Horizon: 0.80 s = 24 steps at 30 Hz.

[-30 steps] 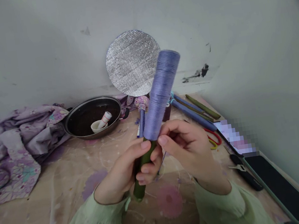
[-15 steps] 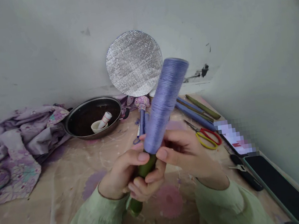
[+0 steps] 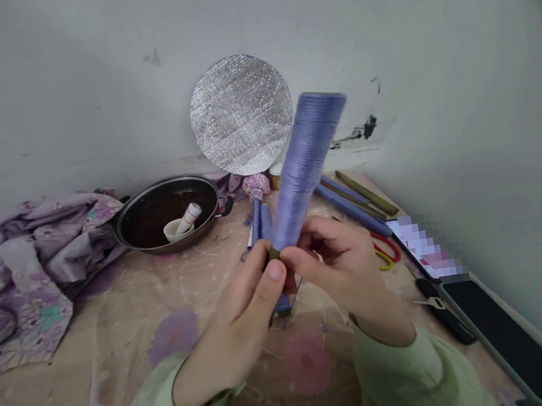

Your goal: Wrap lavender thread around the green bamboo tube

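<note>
A tapered piece wrapped in purple-blue thread (image 3: 308,157) is held tilted, its wide end up and to the right. My left hand (image 3: 237,318) pinches its lower end, where a bit of green shows beside the thumb. On the other side, my right hand (image 3: 349,273) has thumb and curled fingers closed at the base of the thread. The two thumbs are close together. Below the hands, a short blue and green end (image 3: 283,305) shows; what it belongs to is hidden.
A dark pan (image 3: 135,239) holds a small cup (image 3: 172,233) and a white roll. Floral cloth (image 3: 32,263) lies left. A silver disc (image 3: 241,113) leans on the wall. Right are wrapped strips (image 3: 352,208), scissors (image 3: 391,250), a lit phone, keys and a dark phone (image 3: 512,337).
The wrapped piece has risen slightly to the right. My left hand has turned, its back now facing up, and its grip now covers most of the green stem seen before.
</note>
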Available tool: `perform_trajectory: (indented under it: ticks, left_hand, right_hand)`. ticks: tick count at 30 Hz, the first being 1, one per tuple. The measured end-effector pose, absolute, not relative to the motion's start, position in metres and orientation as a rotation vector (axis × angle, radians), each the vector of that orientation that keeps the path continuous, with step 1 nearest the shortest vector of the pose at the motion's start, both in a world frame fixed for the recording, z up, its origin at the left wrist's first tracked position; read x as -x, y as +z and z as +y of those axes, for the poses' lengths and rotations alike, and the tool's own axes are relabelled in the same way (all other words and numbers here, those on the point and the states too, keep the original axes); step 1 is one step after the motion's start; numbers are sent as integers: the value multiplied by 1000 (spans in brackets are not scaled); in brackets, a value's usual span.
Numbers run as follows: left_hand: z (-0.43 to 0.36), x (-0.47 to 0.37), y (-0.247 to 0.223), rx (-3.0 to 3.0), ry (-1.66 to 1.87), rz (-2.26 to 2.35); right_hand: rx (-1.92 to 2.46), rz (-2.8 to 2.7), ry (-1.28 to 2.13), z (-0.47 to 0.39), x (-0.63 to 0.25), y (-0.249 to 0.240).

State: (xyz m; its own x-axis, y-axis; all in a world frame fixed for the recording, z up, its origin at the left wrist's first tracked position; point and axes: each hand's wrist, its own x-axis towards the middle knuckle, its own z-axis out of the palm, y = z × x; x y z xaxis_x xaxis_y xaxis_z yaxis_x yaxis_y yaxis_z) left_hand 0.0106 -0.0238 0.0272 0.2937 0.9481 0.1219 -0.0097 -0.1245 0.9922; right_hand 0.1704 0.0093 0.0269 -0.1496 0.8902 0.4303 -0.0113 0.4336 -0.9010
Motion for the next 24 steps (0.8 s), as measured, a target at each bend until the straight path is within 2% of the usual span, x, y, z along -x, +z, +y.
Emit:
perform_trajectory:
  ticks: [8, 24]
  left_hand:
    - [-17, -17, 25, -1127, 1069, 788]
    - [-10, -11, 22, -1091, 1095, 742]
  right_hand:
    - [742, -1509, 1263, 5, -176, 30]
    - [641, -1435, 1048, 1, -170, 33]
